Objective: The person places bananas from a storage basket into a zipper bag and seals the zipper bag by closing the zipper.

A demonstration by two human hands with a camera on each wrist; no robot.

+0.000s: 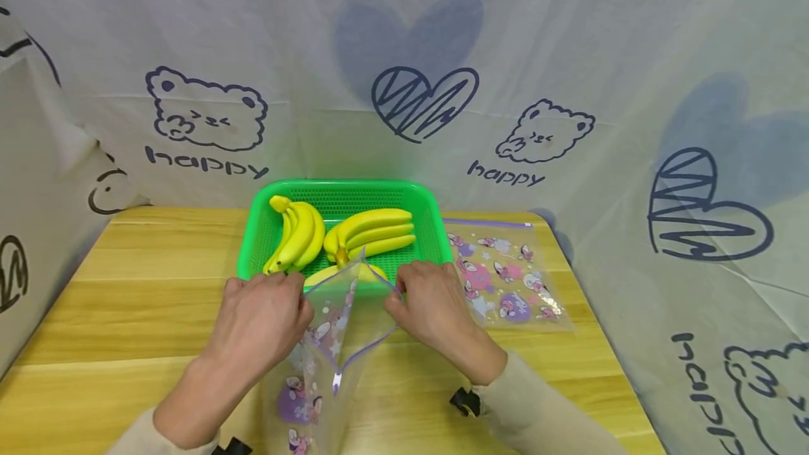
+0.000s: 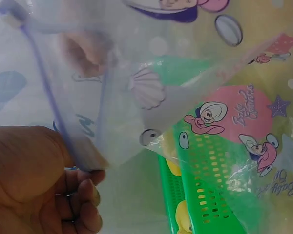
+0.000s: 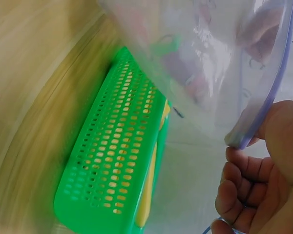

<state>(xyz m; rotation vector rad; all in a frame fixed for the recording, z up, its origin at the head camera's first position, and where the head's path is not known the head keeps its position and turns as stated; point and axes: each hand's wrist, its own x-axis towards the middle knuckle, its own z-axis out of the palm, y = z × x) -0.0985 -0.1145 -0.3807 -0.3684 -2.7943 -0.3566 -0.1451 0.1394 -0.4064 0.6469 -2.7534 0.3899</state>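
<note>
A clear zip bag [image 1: 297,399] with cartoon prints hangs between both hands, its purple-edged mouth spread apart into a diamond. My left hand [image 1: 262,314] pinches one side of the mouth, thumb against fingers in the left wrist view. The opposite side is pinched by my right hand [image 1: 436,307], with the purple zip edge [image 3: 278,78] running up from its fingertips. A white slider [image 1: 337,379] sits at the near corner of the mouth. Just beyond the bag stands a green basket [image 1: 253,230] with bunches of bananas [image 1: 303,234]; the bag partly covers the nearest ones.
A second printed zip bag [image 1: 505,272] lies flat on the wooden table [image 1: 139,279], right of the basket. A white cloth with bear and heart drawings [image 1: 303,41] hangs behind the table and along its sides.
</note>
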